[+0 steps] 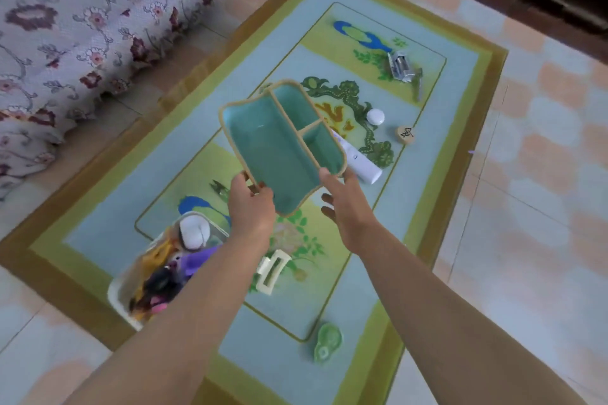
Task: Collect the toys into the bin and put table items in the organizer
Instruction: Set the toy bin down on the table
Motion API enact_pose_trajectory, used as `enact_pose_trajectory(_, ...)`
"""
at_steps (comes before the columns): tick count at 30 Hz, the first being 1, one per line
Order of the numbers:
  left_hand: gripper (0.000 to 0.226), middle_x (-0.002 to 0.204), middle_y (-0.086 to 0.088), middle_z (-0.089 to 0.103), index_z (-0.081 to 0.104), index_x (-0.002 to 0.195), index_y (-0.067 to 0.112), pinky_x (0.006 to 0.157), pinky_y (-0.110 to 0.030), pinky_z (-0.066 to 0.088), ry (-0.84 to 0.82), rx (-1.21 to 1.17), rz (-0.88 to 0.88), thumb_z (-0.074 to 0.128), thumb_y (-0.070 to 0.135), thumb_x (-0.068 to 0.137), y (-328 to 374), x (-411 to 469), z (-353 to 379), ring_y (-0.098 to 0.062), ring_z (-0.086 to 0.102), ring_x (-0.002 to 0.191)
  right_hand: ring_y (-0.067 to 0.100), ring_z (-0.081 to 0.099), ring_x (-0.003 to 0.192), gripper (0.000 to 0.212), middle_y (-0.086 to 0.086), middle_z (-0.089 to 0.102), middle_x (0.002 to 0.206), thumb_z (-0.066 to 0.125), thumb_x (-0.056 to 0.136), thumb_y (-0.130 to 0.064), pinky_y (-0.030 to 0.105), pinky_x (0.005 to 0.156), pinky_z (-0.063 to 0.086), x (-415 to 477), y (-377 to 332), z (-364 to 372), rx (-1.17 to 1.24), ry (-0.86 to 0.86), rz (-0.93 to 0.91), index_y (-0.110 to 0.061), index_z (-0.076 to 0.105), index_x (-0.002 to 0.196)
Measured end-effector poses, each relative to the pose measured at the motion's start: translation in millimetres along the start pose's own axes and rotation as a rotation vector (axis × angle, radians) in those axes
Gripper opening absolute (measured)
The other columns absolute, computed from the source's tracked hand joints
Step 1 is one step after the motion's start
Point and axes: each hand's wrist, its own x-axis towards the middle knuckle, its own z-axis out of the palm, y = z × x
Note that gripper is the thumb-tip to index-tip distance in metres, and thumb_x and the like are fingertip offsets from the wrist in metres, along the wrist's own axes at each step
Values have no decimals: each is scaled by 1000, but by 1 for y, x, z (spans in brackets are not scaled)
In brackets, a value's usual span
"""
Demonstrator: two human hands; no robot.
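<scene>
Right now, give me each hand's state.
Left hand: closed on the near edge of the organizer.
Right hand: holding the organizer's near corner.

Soft, even daylight fills the scene, with faint shadows and no harsh glare. The whole picture is slightly blurred. Wide-angle distortion bends the table (pixel 487 82) edges. The upper right corner is dim, its detail lost.

Bare table (pixel 108 233) left of held organizer (pixel 279 145), white tube (pixel 362 164) and bin (pixel 118 296) crowding beneath
</scene>
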Motion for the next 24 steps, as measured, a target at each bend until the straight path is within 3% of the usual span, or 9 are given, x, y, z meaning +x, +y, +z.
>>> enact_pose_trajectory(3,33,104,-10,65,52,114,15,90,-50,54,30,-171,-92,55,3,84,-16,-57,53,-28,65,97,22,49,118,66,-10,52,128,60,91,-37,46,101,40,-19,6,-55,-36,-94,71,-40,19,143)
enact_pose_trajectory(5,34,104,-8,64,49,113,19,91,-49,54,51,-251,-132,57,4,85,-28,-85,78,-26,65,98,25,55,114,65,-5,54,130,61,90,-31,48,96,45,-21,14,-79,-76,-81,104,-40,21,141)
enact_pose_trajectory(8,39,105,-4,62,45,115,22,96,-47,51,77,-325,-148,60,6,83,-48,-116,95,-22,64,98,26,63,103,46,1,59,125,52,90,-10,40,74,56,-21,23,-99,-141,-37,108,-29,36,130)
enact_pose_trajectory(11,50,112,-3,60,38,130,16,96,-41,52,38,-340,-158,63,10,86,-62,-145,96,-13,65,95,24,62,98,42,2,57,120,42,90,-2,31,54,56,-24,34,-107,-249,8,107,-21,42,127)
enact_pose_trajectory(13,49,113,0,59,38,132,18,95,-37,52,-25,-324,-164,62,14,89,-68,-160,85,-12,65,97,26,60,100,34,2,56,117,41,91,-4,38,61,59,-26,44,-108,-328,25,106,-20,44,121)
enact_pose_trajectory(16,17,103,1,60,52,110,19,87,-34,49,-55,-324,-204,50,12,94,-73,-168,54,-17,61,92,26,61,94,28,2,56,113,44,93,-7,40,63,58,-28,51,-112,-407,21,104,-20,44,117)
enact_pose_trajectory(19,19,99,-8,58,57,104,10,85,-41,51,110,-284,-194,40,8,95,-81,-168,9,-24,60,87,24,62,83,31,13,60,113,41,91,-3,31,58,54,-31,52,-117,-506,-13,62,-10,48,120)
enact_pose_trajectory(22,19,96,-6,57,53,110,11,89,-44,50,291,-228,-144,41,13,95,-92,-164,-38,-24,57,89,28,64,92,31,15,62,113,42,92,-2,31,63,54,-38,51,-115,-642,-146,50,-10,49,120)
enact_pose_trajectory(24,27,100,-2,57,52,119,14,96,-46,46,315,-162,-92,43,22,95,-97,-163,-64,-24,57,99,30,63,99,29,14,61,112,41,92,-3,34,70,54,-48,48,-107,-787,-243,9,-11,49,118)
